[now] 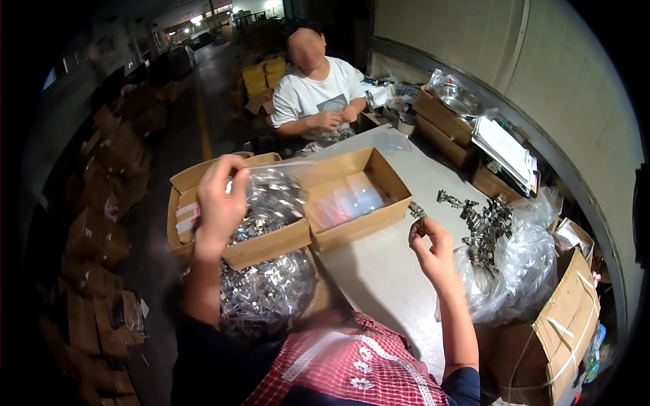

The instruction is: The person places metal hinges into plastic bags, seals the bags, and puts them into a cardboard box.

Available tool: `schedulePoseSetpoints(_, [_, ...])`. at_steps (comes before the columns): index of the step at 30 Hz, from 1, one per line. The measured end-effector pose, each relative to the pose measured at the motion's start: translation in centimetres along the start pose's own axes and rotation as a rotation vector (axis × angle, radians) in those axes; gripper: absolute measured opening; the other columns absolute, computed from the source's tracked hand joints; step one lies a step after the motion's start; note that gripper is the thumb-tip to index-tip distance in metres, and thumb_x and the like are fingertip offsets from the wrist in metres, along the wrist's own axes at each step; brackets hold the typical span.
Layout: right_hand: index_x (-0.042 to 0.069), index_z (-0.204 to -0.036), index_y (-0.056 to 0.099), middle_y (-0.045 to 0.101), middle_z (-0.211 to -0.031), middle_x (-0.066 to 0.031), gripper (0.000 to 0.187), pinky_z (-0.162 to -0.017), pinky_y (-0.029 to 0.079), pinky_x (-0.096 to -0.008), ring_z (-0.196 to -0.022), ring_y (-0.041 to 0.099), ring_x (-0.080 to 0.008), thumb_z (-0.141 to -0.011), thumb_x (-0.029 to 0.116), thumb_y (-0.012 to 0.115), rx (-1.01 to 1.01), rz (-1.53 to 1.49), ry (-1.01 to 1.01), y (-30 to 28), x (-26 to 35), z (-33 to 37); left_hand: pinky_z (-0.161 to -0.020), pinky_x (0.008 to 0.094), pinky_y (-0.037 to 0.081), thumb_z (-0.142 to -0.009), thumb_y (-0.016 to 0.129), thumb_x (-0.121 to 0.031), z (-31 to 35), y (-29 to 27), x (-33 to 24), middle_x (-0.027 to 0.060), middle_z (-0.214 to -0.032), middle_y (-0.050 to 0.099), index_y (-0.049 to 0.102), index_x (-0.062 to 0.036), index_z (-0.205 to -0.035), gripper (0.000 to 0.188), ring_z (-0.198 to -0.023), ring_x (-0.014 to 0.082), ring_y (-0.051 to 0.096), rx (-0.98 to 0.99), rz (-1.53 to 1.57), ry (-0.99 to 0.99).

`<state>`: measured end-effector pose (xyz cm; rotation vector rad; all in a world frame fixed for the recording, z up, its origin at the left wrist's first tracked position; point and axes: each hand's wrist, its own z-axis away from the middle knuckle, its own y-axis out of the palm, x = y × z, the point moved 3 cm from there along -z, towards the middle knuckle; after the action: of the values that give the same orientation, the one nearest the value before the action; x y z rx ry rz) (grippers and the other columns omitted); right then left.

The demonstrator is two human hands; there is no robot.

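My left hand (pixel 223 199) is raised over a cardboard box and grips the top of a clear plastic bag (pixel 276 193). Shiny metal pieces fill the bag, blurred by motion. Loose small metal parts (pixel 261 230) lie in the box below it. On the right, over the pale table, my right hand (pixel 432 249) has its thumb and fingers curled together. A small metal hinge (pixel 417 210) shows at its fingertips and seems to be held there. Farther right is a heap of similar metal hinges (pixel 484 227), partly on a crumpled clear plastic sack (pixel 521 260).
A second cardboard box (pixel 362 227) holds flat clear bags. Below the boxes sits a big bag of metal parts (pixel 267 291). Across the table (pixel 379 271) a person (pixel 318 95) works with both hands. A strapped carton (pixel 562 331) stands near right; papers (pixel 504 155) lie back right.
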<state>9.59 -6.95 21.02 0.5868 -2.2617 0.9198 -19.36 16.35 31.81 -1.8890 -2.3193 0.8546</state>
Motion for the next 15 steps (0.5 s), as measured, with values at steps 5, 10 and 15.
schedulePoseSetpoints(5, [0.000, -0.089, 0.066, 0.069, -0.076, -0.0098, 0.011, -0.063, 0.051, -0.0297, -0.070, 0.066, -0.0155, -0.085, 0.009, 0.062, 0.151, -0.146, 0.426, 2.6, -7.1, 4.0, -0.074, 0.0275, 0.053, -0.094, 0.064, -0.007, 1.3, 6.4, 2.1, 0.0035, -0.082, 0.065, 0.061, 0.0001, -0.093, 0.008, -0.079, 0.0115, 0.063, 0.299, 0.251, -0.187])
schedulePoseSetpoints(10, [0.000, -0.095, 0.067, 0.072, -0.082, -0.0138, 0.013, -0.068, 0.054, -0.0337, -0.072, 0.069, -0.0213, -0.088, 0.010, 0.063, 0.381, -0.104, 0.422, 6.8, -6.8, 6.4, -0.075, 0.0382, 0.055, -0.086, 0.072, -0.026, 7.3, 27.3, 9.0, 0.0168, -0.087, 0.073, 0.066, -0.0005, -0.095, 0.028, -0.082, 0.0271, 0.072, 0.815, 0.158, -0.320])
schedulePoseSetpoints(15, [0.000, -0.099, 0.067, 0.072, -0.084, -0.0133, 0.015, -0.069, 0.054, -0.0335, -0.074, 0.070, -0.0209, -0.092, 0.011, 0.062, 0.366, -0.104, 0.478, 3.9, -7.4, 10.0, -0.081, 0.0420, 0.056, -0.083, 0.072, -0.042, 13.5, 39.2, 14.2, 0.0215, -0.098, 0.073, 0.072, 0.0008, -0.104, 0.048, -0.094, 0.0323, 0.072, 1.019, -0.233, -0.203])
